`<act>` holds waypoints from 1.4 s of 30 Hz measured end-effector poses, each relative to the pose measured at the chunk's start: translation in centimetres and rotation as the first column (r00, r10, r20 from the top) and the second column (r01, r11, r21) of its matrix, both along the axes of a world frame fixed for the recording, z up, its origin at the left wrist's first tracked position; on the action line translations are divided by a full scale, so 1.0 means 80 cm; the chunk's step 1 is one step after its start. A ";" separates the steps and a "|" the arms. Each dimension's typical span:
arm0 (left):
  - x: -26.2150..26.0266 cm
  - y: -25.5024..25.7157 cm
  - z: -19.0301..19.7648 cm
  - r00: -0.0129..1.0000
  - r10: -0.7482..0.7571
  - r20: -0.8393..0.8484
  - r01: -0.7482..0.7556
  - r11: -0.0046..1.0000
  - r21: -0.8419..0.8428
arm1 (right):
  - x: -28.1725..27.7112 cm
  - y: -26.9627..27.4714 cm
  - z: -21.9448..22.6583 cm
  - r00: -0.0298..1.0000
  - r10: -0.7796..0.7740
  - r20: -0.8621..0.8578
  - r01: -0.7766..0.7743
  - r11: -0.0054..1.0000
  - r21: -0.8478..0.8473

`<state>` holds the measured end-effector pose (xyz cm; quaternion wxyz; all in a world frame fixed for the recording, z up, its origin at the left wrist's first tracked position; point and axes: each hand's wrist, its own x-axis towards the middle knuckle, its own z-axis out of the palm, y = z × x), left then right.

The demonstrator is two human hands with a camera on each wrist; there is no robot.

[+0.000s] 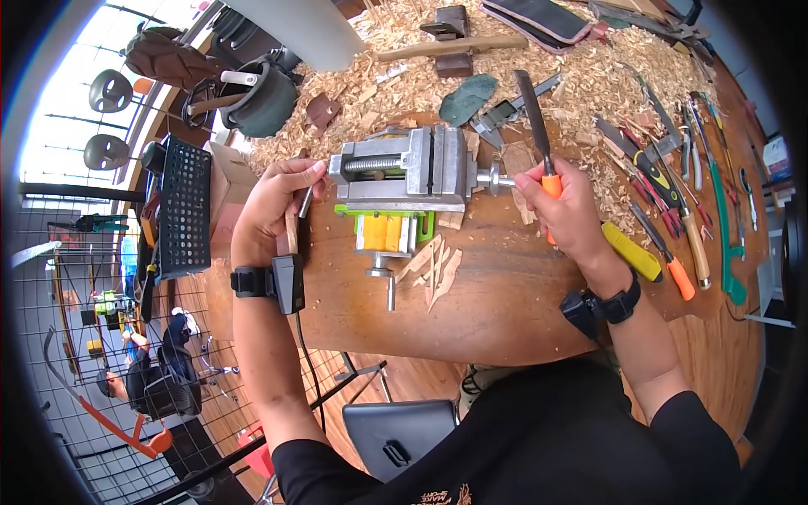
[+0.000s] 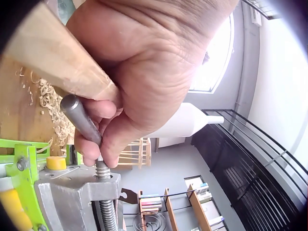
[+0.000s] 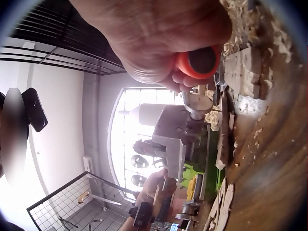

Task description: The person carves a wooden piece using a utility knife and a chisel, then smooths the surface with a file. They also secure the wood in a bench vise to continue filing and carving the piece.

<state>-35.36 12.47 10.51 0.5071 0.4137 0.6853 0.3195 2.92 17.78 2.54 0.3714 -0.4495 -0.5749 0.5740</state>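
Observation:
A grey metal vise (image 1: 442, 172) stands on a green and yellow base (image 1: 387, 232). At its left end my left hand (image 1: 273, 198) pinches the short metal handle bar (image 2: 82, 120) between thumb and fingers, while a pale wooden piece (image 2: 62, 57) lies against the palm. My right hand (image 1: 566, 206) grips the orange handle (image 1: 551, 185) of a tool whose long dark blade (image 1: 533, 109) points away from me. Those right fingers are close to the round metal knob (image 3: 198, 105) at the vise's right end; whether they touch it I cannot tell.
Wood shavings (image 1: 370, 93) cover the far table. Pliers, knives and a green saw (image 1: 725, 227) lie at the right, with a yellow cutter (image 1: 631, 251) nearer. Wood slivers (image 1: 446, 278) lie before the vise. A black basket (image 1: 183, 206) and a dark pot (image 1: 259, 101) stand left.

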 end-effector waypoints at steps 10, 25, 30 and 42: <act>-0.003 -0.001 0.004 0.999 -0.013 0.045 0.016 0.997 -0.070 | 0.001 0.001 -0.003 0.998 -0.004 -0.065 -0.003 0.995 -0.103; 0.004 -0.028 0.004 0.970 0.240 0.046 -0.242 0.918 0.312 | 0.001 -0.001 -0.002 0.998 -0.021 -0.054 0.014 0.992 -0.127; -0.013 0.012 -0.020 0.938 0.297 -0.176 -0.250 0.936 0.247 | -0.002 -0.003 0.002 0.999 -0.019 -0.039 0.015 0.995 -0.100; -0.004 -0.031 -0.035 0.903 0.376 0.210 -0.372 0.926 -0.059 | -0.005 -0.006 0.005 0.999 -0.023 -0.025 0.021 0.997 -0.076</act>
